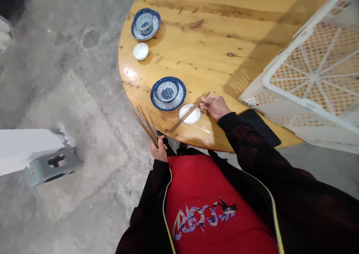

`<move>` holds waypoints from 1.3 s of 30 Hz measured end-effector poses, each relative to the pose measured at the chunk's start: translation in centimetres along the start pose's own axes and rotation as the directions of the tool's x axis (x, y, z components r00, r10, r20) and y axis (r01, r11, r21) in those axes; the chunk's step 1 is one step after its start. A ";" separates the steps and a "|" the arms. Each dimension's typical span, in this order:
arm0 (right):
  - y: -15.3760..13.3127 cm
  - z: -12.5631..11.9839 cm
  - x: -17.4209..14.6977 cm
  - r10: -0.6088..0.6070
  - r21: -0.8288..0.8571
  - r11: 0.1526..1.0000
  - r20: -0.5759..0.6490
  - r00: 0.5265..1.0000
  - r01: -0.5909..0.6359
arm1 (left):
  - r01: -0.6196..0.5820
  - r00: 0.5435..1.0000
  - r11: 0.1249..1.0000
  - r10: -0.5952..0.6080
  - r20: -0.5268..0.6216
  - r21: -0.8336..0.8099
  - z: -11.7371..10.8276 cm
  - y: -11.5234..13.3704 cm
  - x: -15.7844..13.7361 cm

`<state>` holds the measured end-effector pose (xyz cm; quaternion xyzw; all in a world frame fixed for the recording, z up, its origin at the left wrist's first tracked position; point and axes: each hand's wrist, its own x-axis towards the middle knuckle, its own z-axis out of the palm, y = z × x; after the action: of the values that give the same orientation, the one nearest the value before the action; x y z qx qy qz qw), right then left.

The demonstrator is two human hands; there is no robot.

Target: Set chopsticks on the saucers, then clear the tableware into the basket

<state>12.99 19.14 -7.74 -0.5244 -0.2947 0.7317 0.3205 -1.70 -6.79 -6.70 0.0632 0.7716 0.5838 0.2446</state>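
Right hand (214, 107) reaches over the table (213, 52) — two blue bowls (167, 93) there — grip pinching two chopsticks (179, 122); left hand (159, 149), beside it, clutches more.

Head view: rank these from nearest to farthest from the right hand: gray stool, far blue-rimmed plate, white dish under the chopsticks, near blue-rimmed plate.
1. White dish, under chopsticks, left of the right hand.
2. Near blue-rimmed plate, left of the dish.
3. Far blue-rimmed plate, upper left.
4. Gray stool, lower left, on floor.
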 end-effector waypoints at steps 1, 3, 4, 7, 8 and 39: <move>-0.1 0.0 0.1 -0.003 -0.004 1.000 0.001 1.000 0.003 | 0.029 0.998 0.999 -0.030 -0.048 -0.025 -0.2 -0.1 0.2; -0.2 0.0 0.2 -0.005 -0.014 1.000 0.004 1.000 0.005 | 0.090 0.987 0.993 -0.099 -0.124 -0.077 -0.5 -0.1 0.6; -0.2 0.0 0.3 -0.009 -0.019 1.000 0.006 1.000 0.009 | 0.114 0.980 0.989 -0.128 -0.152 -0.100 -0.6 -0.1 0.8; -0.4 0.1 0.4 -0.014 -0.036 0.999 0.011 1.000 0.015 | 0.135 0.973 0.981 -0.158 -0.169 -0.139 -0.4 0.1 0.8; -0.5 0.2 0.5 -0.013 -0.039 0.999 0.012 1.000 0.014 | 0.130 0.975 0.981 -0.152 -0.162 -0.142 -0.3 0.2 0.8; 1.2 17.1 -13.3 -0.228 -0.318 0.904 0.204 0.952 0.284 | 0.208 0.688 0.978 -0.133 0.713 -0.018 -5.8 9.9 9.3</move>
<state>-0.28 6.42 3.72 -0.4677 -0.5094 0.6605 0.2925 -14.30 -5.19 0.90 0.1985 0.5916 0.5260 0.5778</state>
